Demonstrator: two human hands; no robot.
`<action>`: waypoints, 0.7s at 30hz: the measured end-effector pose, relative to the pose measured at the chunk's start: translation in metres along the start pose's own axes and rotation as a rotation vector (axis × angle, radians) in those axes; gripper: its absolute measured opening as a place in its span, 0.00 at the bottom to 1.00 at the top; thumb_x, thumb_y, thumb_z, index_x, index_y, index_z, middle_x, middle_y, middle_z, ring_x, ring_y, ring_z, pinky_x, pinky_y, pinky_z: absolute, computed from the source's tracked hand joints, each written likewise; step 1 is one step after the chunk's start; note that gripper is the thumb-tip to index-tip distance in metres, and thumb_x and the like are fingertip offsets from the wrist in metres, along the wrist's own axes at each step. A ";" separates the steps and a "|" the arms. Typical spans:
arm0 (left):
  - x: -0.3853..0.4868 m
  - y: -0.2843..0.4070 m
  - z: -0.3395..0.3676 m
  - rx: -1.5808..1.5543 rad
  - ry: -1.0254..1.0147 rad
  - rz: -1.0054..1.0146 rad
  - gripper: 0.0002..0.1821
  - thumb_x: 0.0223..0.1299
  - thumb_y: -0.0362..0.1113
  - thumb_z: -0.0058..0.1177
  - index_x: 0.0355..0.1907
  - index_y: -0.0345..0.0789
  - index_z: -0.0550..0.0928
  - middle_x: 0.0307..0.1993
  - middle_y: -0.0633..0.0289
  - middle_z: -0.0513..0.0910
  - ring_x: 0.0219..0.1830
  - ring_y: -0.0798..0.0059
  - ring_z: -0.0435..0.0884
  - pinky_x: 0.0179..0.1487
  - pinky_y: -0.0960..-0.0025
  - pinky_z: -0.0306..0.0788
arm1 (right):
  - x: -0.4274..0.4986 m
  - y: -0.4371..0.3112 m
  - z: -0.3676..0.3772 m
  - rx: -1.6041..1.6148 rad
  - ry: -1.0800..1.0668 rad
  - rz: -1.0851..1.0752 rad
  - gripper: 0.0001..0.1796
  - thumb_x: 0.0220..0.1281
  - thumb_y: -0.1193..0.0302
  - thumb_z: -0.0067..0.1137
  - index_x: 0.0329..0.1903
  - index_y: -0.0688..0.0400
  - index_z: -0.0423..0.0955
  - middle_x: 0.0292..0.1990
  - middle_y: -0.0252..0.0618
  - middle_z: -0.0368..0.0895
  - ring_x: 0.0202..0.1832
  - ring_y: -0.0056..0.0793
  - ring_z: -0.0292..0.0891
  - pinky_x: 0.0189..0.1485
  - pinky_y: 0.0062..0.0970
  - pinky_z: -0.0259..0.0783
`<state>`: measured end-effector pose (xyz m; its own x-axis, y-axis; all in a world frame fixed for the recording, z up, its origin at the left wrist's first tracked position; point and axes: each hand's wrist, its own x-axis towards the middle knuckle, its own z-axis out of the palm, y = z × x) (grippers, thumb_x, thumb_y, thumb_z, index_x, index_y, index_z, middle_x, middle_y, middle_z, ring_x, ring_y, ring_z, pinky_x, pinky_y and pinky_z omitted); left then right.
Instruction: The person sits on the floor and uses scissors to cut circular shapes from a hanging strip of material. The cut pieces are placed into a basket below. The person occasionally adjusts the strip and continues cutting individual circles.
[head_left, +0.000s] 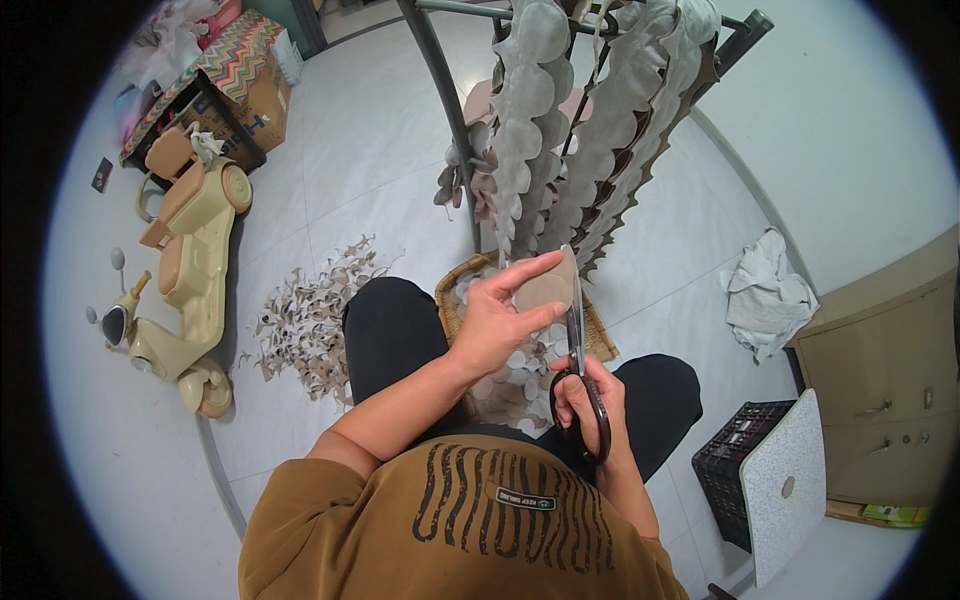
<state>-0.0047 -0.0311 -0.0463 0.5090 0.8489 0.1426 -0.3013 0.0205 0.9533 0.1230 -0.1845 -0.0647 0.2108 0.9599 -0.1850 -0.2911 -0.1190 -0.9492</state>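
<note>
My left hand pinches a round beige piece of sheet material between thumb and fingers. Dark-handled scissors are in my right hand, their blades pointing away from me along the right edge of that piece. Beyond my hands, long grey strips with scalloped edges hang from a metal rack. Below my hands, between my knees, a woven basket holds many cut discs in beige and white. My forearms hide part of the basket.
A heap of curled offcuts lies on the floor left of my knee, beside a toy scooter. A white cloth lies at the right. Nearer me stand a black plastic crate and a speckled board, by a cabinet.
</note>
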 end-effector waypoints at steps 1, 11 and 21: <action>0.000 -0.003 -0.001 0.007 -0.003 0.013 0.34 0.56 0.19 0.69 0.69 0.29 0.79 0.65 0.58 0.82 0.57 0.83 0.81 0.57 0.80 0.75 | 0.000 0.000 0.001 0.021 0.002 0.006 0.14 0.76 0.66 0.63 0.53 0.64 0.77 0.23 0.24 0.71 0.20 0.12 0.62 0.23 0.17 0.58; -0.001 0.002 -0.001 0.028 -0.026 -0.001 0.35 0.55 0.19 0.68 0.69 0.29 0.79 0.65 0.57 0.82 0.59 0.81 0.80 0.60 0.78 0.75 | -0.007 -0.005 0.002 0.120 0.005 0.051 0.12 0.75 0.69 0.64 0.51 0.65 0.76 0.21 0.24 0.68 0.18 0.10 0.59 0.20 0.16 0.54; 0.000 0.009 -0.008 0.017 -0.125 -0.071 0.32 0.57 0.22 0.67 0.68 0.31 0.80 0.64 0.59 0.82 0.65 0.77 0.77 0.69 0.71 0.69 | -0.017 -0.016 -0.003 0.086 0.006 0.087 0.08 0.74 0.75 0.62 0.48 0.67 0.78 0.20 0.23 0.68 0.17 0.09 0.57 0.19 0.16 0.53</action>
<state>-0.0138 -0.0265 -0.0398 0.6256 0.7730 0.1059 -0.2480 0.0683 0.9663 0.1269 -0.1998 -0.0473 0.1868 0.9453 -0.2674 -0.3876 -0.1792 -0.9043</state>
